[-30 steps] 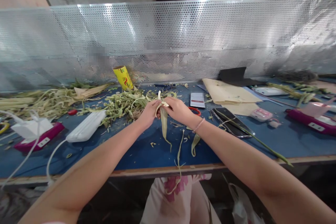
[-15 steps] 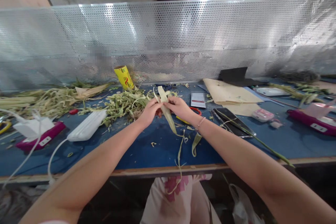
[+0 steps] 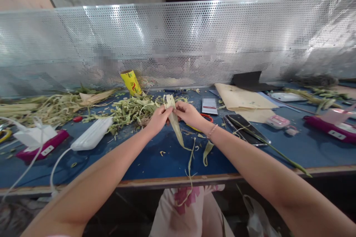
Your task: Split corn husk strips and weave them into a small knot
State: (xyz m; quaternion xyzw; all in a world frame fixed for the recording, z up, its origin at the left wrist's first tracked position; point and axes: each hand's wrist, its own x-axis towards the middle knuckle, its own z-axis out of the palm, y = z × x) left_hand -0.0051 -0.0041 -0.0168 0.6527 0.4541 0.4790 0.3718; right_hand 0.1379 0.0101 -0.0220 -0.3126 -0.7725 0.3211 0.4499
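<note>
Above the middle of the blue tabletop [image 3: 155, 163], the left hand [image 3: 159, 118] and right hand [image 3: 189, 114] are pinching the top of a pale green leaf strip [image 3: 175, 124], its tail trailing down toward the near edge. Pulling unevenly could be tearing the strip crosswise, since it looks thin and dry. Both sets of fingers are closing narrowly on it, just near the heap of leaf scraps [image 3: 130, 109].

Bare forearms, thin beaded bracelet [image 3: 211, 131] on right wrist, white garment [image 3: 186, 207] with seemingly pink floral print
</note>
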